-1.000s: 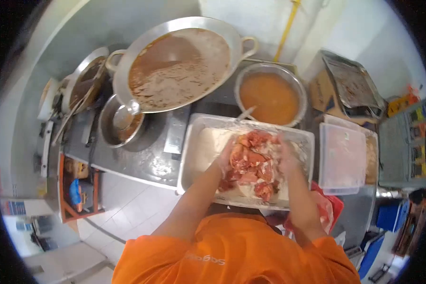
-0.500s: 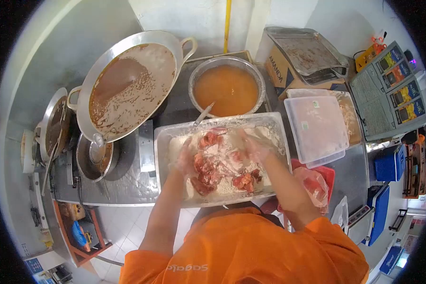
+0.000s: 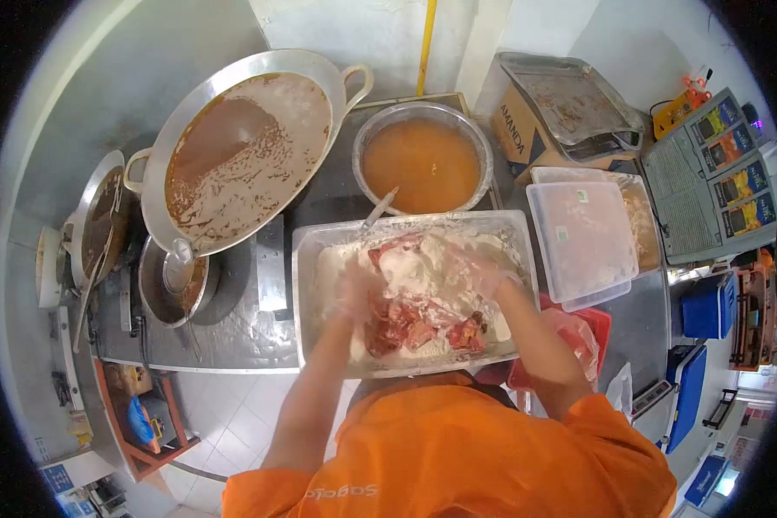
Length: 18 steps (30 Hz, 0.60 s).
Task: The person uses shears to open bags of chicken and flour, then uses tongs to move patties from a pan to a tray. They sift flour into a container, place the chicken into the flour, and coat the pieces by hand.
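A rectangular metal tray (image 3: 304, 293) in front of me holds white flour (image 3: 432, 268) and raw red meat pieces (image 3: 397, 332), partly coated. My left hand (image 3: 354, 293) is in the tray's left part, beside the meat. Across from it, my right hand (image 3: 485, 274) is over the flour on the right. Both appear to wear thin clear gloves dusted with flour. Motion blurs the fingers of both hands, so their grip does not show. A utensil with a pale handle (image 3: 380, 207) leans at the tray's back edge.
Behind the tray stands a metal bowl (image 3: 360, 164) of orange liquid. A large wok (image 3: 151, 203) of brown oil is at left, above a smaller pot (image 3: 155, 315). At right are a lidded plastic container (image 3: 583, 237), a cardboard box (image 3: 516, 129) and a red basin (image 3: 603, 332).
Flour now covers more of the meat at the back middle. Both hands have shifted slightly within the tray and look more blurred. The whole view has moved a little.
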Each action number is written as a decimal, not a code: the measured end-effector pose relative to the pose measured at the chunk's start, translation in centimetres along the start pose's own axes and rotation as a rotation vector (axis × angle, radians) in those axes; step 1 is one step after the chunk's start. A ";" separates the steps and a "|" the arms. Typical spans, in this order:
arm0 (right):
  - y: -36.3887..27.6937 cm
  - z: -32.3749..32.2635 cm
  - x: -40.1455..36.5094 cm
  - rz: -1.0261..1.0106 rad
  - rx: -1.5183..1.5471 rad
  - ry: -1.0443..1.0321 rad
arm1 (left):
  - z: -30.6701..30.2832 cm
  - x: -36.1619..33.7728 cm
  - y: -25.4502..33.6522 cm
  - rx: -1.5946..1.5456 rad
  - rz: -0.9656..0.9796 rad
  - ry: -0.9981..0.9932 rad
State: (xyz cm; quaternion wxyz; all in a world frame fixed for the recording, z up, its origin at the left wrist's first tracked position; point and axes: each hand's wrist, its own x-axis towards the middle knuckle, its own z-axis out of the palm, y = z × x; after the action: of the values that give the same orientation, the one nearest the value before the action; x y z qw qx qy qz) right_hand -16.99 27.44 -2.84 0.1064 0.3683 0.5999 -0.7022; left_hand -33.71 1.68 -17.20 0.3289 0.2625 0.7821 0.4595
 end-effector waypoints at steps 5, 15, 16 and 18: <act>3.8 1.6 5.1 0.205 0.035 0.081 | -0.6 1.1 4.1 -0.681 -0.034 -0.174; -4.5 2.0 -3.6 0.015 -0.250 -0.029 | -1.7 1.0 4.8 0.616 -0.073 -0.230; -9.1 2.3 -7.9 0.134 -0.629 -0.134 | -2.7 -0.1 3.7 0.460 -0.145 -0.193; -9.7 1.7 -9.1 0.252 -1.004 -0.237 | -4.0 -2.0 3.4 0.033 -0.288 -0.129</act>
State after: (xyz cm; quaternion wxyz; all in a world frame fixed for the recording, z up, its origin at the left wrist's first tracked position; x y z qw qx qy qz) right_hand -16.94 25.69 10.46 0.4203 0.2596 0.7972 -0.3472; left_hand -35.09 -0.45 -12.18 0.4366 0.1821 0.7963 0.3770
